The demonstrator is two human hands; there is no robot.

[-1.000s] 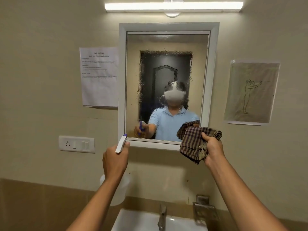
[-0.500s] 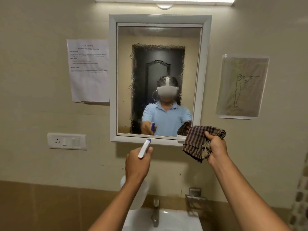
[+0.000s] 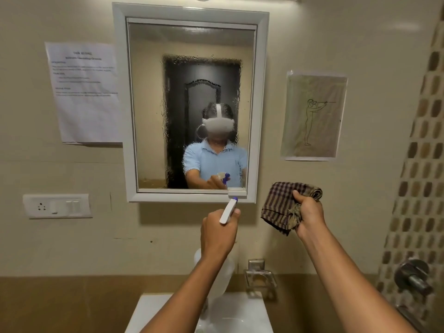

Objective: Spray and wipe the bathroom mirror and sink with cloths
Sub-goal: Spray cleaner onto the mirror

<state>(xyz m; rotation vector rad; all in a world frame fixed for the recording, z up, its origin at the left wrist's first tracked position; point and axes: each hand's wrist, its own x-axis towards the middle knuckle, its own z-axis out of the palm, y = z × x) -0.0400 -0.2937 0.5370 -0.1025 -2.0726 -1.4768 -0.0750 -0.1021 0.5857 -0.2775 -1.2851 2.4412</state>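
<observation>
The white-framed mirror hangs on the wall ahead, its glass wet with spray droplets across the middle. My left hand grips a translucent spray bottle with a white and blue nozzle aimed at the mirror's lower right corner. My right hand holds a bunched brown checked cloth just right of the bottle, below the frame. The white sink lies below, partly hidden by my arms.
A printed sheet is taped left of the mirror and a line drawing right of it. A switch and socket plate sits at lower left. A metal holder hangs above the sink, a wall tap on the mosaic tiles at right.
My left hand with the bottle has swung from the mirror's lower left to its lower right corner. The right hand still holds the cloth. My view has dropped and turned right.
</observation>
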